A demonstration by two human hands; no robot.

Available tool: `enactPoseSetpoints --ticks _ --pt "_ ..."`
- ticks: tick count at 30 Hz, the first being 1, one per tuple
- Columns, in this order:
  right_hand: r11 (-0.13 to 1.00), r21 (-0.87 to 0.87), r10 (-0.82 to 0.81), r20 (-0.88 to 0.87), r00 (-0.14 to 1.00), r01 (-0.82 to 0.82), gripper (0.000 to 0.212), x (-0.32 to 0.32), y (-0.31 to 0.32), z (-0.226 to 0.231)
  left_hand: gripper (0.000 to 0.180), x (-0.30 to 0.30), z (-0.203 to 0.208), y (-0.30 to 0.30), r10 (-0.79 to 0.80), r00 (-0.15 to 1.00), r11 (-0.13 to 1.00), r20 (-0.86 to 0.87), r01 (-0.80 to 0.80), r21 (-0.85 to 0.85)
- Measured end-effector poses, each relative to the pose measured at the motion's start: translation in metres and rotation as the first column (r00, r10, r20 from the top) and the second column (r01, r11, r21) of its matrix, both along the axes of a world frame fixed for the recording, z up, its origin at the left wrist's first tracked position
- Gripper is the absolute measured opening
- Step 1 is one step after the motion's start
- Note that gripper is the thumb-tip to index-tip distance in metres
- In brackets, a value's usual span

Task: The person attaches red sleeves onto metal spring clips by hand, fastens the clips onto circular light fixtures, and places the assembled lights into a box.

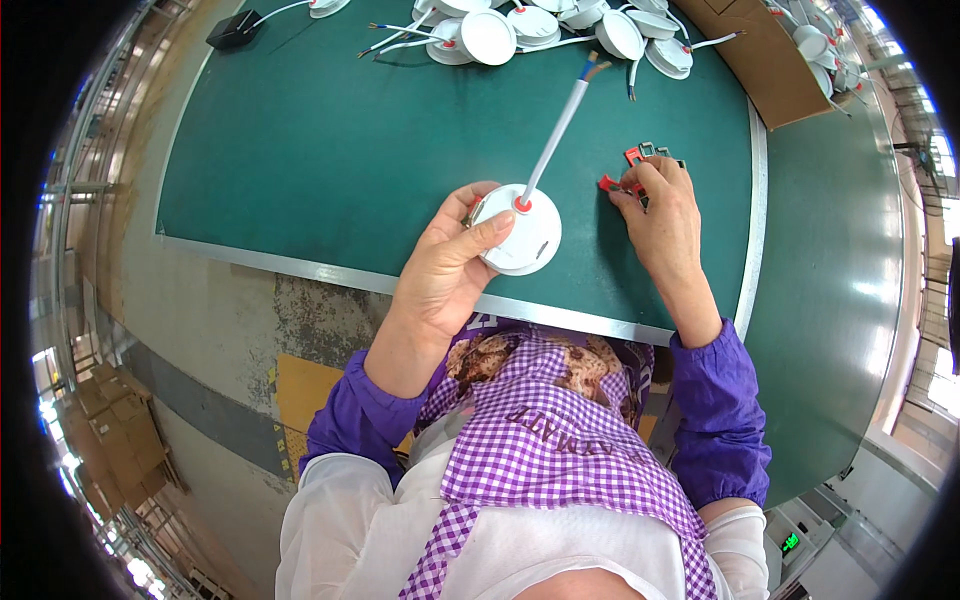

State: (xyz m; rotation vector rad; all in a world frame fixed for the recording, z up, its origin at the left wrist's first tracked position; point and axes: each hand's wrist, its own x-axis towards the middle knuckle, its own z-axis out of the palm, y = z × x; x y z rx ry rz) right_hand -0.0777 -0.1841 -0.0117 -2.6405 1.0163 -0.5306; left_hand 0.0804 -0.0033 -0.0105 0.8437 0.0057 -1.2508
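Observation:
A round white lamp housing (532,243) with a red grommet is in my left hand (446,254), thumb across its face and fingers behind its rim. From the grommet a white cable (556,140) rises, its blue and brown wire ends bare at the tip. Something dark and red shows between the fingers and the housing's left edge. My right hand (662,212) pinches a small red clip (608,184) over the table. More small red and metal clips (640,152) lie just beyond those fingers, partly hidden by them.
Several white round lamps (488,38) with cables are heaped at the table's far side. A cardboard box (752,62) of similar parts stands at the far right. A black block (233,31) sits at the far left. The green table (300,170) has a metal edge strip.

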Motion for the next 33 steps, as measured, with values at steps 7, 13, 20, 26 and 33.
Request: enactPoseSetpoints --ticks 7,13,20,26,33 --pt "0.762 0.645 -0.167 0.278 0.946 -0.055 0.012 0.0 0.036 0.037 0.041 -0.014 -0.008 -0.007 0.097 0.984 0.995 -0.152 -0.093 0.029" --pt "0.807 0.588 -0.184 0.346 0.92 -0.06 0.011 -0.001 0.061 0.043 0.036 -0.037 -0.005 -0.014 0.009 1.0 0.996 0.028 -0.012 0.086" --pt "0.926 0.377 -0.149 0.398 0.905 -0.014 0.01 -0.014 0.053 0.036 0.031 -0.046 0.004 -0.018 -0.031 0.987 0.997 0.158 0.019 0.08" --pt "0.964 0.256 0.002 0.274 0.962 -0.075 0.013 -0.016 0.063 0.043 0.027 -0.05 -0.002 -0.021 0.085 0.928 0.995 0.362 -0.098 0.018" --pt "0.949 0.294 -0.012 0.39 0.921 -0.112 0.015 -0.02 0.066 0.037 0.024 -0.056 0.0 -0.022 0.107 0.866 0.99 0.489 -0.138 0.028"
